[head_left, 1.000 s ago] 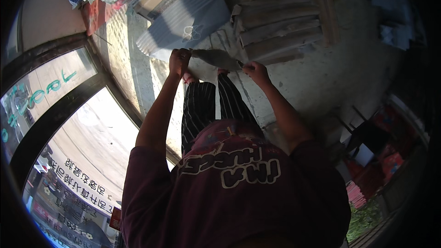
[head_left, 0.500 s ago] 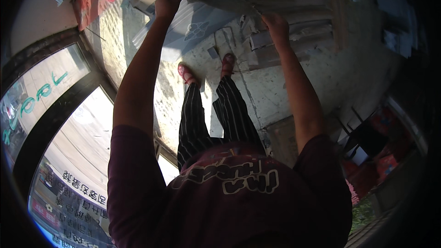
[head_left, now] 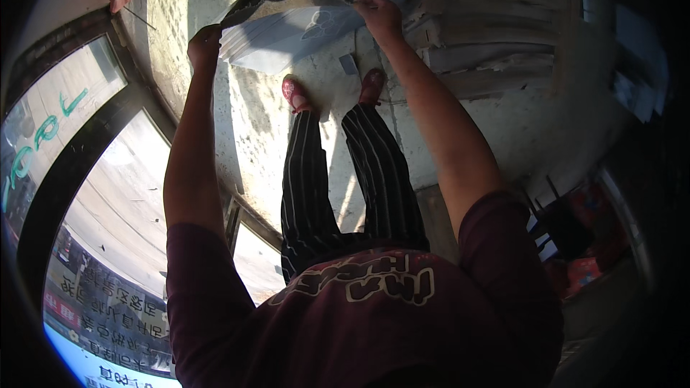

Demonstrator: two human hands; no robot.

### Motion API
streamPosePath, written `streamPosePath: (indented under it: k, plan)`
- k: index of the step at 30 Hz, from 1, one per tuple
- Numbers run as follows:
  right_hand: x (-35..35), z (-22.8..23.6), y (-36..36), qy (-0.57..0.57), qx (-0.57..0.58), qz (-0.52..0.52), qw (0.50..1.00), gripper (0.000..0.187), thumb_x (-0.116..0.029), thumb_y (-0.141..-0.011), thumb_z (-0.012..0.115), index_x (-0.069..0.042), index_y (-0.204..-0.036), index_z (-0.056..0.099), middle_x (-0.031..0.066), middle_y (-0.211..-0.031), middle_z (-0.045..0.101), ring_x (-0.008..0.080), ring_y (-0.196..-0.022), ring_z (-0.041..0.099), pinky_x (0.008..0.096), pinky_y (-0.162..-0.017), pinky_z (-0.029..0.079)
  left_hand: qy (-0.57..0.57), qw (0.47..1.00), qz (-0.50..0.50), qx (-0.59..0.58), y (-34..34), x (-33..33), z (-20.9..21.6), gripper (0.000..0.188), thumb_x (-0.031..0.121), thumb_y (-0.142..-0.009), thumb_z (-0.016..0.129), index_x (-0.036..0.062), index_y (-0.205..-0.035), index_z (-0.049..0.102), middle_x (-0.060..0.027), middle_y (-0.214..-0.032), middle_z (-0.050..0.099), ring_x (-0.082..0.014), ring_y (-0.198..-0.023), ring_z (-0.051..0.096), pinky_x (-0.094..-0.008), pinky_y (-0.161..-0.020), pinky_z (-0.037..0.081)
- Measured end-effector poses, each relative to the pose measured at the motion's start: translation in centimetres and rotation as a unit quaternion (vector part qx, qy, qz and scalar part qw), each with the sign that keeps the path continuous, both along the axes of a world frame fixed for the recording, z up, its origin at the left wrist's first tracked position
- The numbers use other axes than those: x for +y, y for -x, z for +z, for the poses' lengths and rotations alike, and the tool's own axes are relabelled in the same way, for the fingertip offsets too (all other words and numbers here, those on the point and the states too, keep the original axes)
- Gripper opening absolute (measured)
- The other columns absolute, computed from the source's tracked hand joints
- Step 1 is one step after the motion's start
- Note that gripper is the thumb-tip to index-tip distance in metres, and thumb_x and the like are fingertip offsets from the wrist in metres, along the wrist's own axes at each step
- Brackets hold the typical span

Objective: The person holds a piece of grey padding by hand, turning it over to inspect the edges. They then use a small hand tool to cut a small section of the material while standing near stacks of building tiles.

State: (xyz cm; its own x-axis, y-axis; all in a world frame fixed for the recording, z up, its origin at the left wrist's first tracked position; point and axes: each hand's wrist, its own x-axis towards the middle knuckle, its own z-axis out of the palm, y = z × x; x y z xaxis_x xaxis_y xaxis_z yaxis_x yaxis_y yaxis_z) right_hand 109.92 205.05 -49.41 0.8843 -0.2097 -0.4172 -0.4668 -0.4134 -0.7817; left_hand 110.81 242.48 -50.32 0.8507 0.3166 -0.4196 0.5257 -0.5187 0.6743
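Observation:
Both my arms reach forward above the floor, with a dark grey-brown cloth (head_left: 277, 4) stretched between them. The cloth's near edge is frayed and bows upward; it may be the mouth of a sack, but I cannot tell. My left hand (head_left: 204, 46) is closed on the left end of this edge. On the other end, the fingers of my right hand (head_left: 382, 17) pinch the cloth. Its far part is lost in shadow. Below and behind it lies a pale, shiny plastic-looking sheet or pack (head_left: 284, 39) with an outlined pattern.
Layered flat pieces, like cardboard or boards, form a stack (head_left: 496, 29) at the far right. A glass door (head_left: 54, 129) with a dark frame stands on the left. One small grey flat piece (head_left: 348, 65) lies near my feet. Something black, chair-like (head_left: 564, 226) is at right.
Both hands have shifted left with the cloth; my left hand has come nearer and my right hand farther. The cloth's edge now arches up and shows more of its frayed rim.

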Motion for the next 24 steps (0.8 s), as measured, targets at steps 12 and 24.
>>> streamPosePath:
  k: [12,24]
  plan:
    - [5.2,-4.4,13.9,-0.023,0.167,0.138,0.976,0.014,-0.018,-0.074,0.067,-0.008,-0.084,0.066,0.0038,-0.080,0.066,0.0164,-0.074,0.063,0.0282,-0.070,0.047,0.049,0.970,0.134,0.198,21.4,-0.7,-3.8,0.018,0.014,-0.079,0.063,0.0027,-0.093,0.067,-0.0066,-0.074,0.066,-0.0121,-0.054,0.059,-0.0240,-0.050,0.048]
    - [-1.2,-5.7,20.1,0.026,0.224,0.185,0.957,0.017,-0.021,-0.075,0.066,-0.008,-0.086,0.064,0.0094,-0.083,0.064,0.0258,-0.081,0.062,0.0362,-0.071,0.048,0.007,0.987,-0.040,0.157,25.5,-10.4,-1.9,0.014,0.019,-0.077,0.064,0.0073,-0.082,0.067,-0.0116,-0.085,0.060,-0.0267,-0.071,0.061,-0.0350,-0.066,0.048]
